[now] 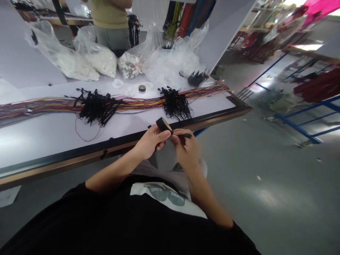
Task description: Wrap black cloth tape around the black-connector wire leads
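Just off the table's front edge, my left hand is closed on a roll of black tape, its thumb against the roll's lower side. Close beside it, my right hand pinches a short black cable end that points to the right. The fingertips of both hands almost meet at the tape roll. Whether tape runs onto the cable is too small to tell. Behind the hands, a bundle of black connector leads lies across long coloured wires on the table.
Another black lead bundle lies left on the white table. A second tape roll sits behind the wires. Clear bags of white parts line the back. A person stands across the table; blue-framed carts stand right.
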The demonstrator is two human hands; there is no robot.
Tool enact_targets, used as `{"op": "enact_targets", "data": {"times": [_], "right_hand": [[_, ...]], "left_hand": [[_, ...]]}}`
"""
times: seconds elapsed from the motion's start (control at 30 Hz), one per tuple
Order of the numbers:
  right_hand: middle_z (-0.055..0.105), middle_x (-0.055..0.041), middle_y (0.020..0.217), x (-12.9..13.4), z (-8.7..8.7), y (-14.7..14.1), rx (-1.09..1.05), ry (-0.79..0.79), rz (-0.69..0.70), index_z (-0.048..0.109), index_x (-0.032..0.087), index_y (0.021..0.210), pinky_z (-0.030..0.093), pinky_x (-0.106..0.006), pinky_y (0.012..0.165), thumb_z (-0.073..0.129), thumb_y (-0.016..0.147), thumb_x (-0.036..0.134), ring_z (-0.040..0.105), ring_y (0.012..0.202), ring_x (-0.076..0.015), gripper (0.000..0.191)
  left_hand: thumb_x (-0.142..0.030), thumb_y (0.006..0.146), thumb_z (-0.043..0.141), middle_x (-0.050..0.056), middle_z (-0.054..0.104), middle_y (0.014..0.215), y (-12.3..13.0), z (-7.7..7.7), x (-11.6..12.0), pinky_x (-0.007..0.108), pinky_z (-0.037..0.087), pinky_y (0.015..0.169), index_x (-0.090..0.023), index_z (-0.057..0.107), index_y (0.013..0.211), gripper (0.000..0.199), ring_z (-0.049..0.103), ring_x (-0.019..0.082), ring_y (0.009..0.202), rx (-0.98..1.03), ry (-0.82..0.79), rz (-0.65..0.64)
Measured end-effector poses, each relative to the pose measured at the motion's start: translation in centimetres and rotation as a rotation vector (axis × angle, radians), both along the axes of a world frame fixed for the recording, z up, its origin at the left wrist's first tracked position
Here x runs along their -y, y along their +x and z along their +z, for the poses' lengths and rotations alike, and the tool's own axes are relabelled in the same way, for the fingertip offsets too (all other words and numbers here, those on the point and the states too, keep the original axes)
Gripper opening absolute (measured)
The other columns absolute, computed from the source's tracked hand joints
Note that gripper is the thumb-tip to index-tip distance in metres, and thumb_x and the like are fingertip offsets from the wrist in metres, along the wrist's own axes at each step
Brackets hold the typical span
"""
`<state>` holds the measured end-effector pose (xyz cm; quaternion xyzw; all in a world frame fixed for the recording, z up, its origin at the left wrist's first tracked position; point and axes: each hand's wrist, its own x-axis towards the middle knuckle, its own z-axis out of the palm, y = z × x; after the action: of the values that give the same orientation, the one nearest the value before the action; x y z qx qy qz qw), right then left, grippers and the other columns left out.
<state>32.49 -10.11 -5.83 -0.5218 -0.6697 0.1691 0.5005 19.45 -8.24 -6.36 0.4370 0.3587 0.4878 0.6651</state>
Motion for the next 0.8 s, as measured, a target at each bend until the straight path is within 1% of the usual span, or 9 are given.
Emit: {"op": "enact_targets", "data": {"times": [0.07,0.17,0.27,0.33,0.4,0.43,0.5,0.6,0.8], "right_hand": [[0.069,-0.0021,0.080,0.0,-0.2,-0.1,-0.052,-0.047,0.002,0.057,0.024,0.072,0.050,-0.033,0.070,0.057,0.078,0.030,0.064,0.075,-0.0181,0.009],[0.067,-0.0010,0.072,-0.4,-0.7,-0.1,-0.312,-0.171,-0.011,0.056,0.022,0.073,0.050,-0.033,0.065,0.059,0.077,0.036,0.063,0.066,-0.0170,0.015],[0.063,0.0014,0.062,-0.9,-0.9,0.5,-0.525,-0.256,0.030,0.056,0.021,0.071,0.050,-0.032,0.061,0.061,0.075,0.040,0.060,0.057,-0.0154,0.020],[0.062,0.0020,0.062,-1.0,-0.6,1.1,-0.450,-0.272,0.052,0.057,0.021,0.068,0.049,-0.032,0.063,0.063,0.074,0.037,0.060,0.059,-0.0152,0.018],[0.064,0.0015,0.067,-0.9,0.0,1.7,-0.289,-0.240,0.073,0.059,0.021,0.067,0.048,-0.033,0.070,0.064,0.073,0.033,0.061,0.066,-0.0159,0.014],[0.065,0.0010,0.072,-0.8,0.4,1.9,-0.219,-0.196,0.085,0.060,0.022,0.066,0.047,-0.033,0.073,0.064,0.073,0.031,0.061,0.071,-0.0164,0.013],[0.065,0.0002,0.078,-0.6,0.9,1.9,-0.139,-0.078,0.097,0.059,0.023,0.065,0.046,-0.034,0.077,0.063,0.074,0.029,0.060,0.078,-0.0168,0.012],[0.063,0.0002,0.080,-0.3,0.8,1.5,-0.126,0.018,0.081,0.059,0.023,0.066,0.046,-0.033,0.075,0.062,0.076,0.031,0.058,0.078,-0.0163,0.013],[0.063,0.0007,0.072,-0.3,-0.2,0.6,-0.130,-0.186,0.041,0.059,0.024,0.082,0.047,-0.031,0.065,0.060,0.078,0.035,0.059,0.068,-0.0163,0.012]], "left_hand": [[-0.050,0.064,0.069,-0.006,0.045,0.055,0.0,-0.1,-0.2,0.019,0.021,0.036,-0.016,0.050,0.073,0.040,0.036,0.003,0.039,0.064,-0.038,-0.121],[-0.050,0.061,0.071,-0.006,0.044,0.055,-0.2,-0.5,0.0,0.019,0.022,0.037,-0.017,0.049,0.072,0.041,0.036,0.004,0.042,0.110,-0.031,-0.096],[-0.040,0.052,0.079,-0.002,0.053,0.071,-1.2,-0.3,0.3,0.020,0.036,0.048,-0.018,0.054,0.083,0.045,0.048,0.009,0.059,-0.044,0.217,-0.099],[-0.034,0.043,0.084,0.004,0.057,0.091,-2.2,0.2,0.2,0.024,0.043,0.061,-0.019,0.059,0.092,0.057,0.054,0.016,0.080,-0.218,0.442,-0.194],[-0.037,0.046,0.083,0.005,0.056,0.095,-2.9,0.7,-0.1,0.027,0.044,0.068,-0.020,0.062,0.089,0.051,0.053,0.019,0.086,-0.339,0.564,-0.292],[-0.040,0.055,0.079,0.005,0.056,0.090,-2.9,0.8,-0.3,0.027,0.043,0.069,-0.019,0.063,0.083,0.038,0.052,0.017,0.082,-0.372,0.585,-0.282],[-0.037,0.070,0.067,0.002,0.054,0.077,-2.5,0.8,-0.6,0.026,0.041,0.068,-0.018,0.058,0.070,0.021,0.050,0.014,0.072,-0.407,0.583,-0.153],[-0.023,0.070,0.063,-0.002,0.050,0.069,-1.3,0.5,-0.7,0.023,0.038,0.064,-0.018,0.049,0.066,0.015,0.046,0.011,0.066,-0.433,0.535,0.060],[-0.011,0.066,0.057,-0.006,0.046,0.058,0.0,0.3,-0.2,0.022,0.035,0.057,-0.018,0.047,0.061,0.014,0.042,0.009,0.057,-0.460,0.439,0.172]]}}
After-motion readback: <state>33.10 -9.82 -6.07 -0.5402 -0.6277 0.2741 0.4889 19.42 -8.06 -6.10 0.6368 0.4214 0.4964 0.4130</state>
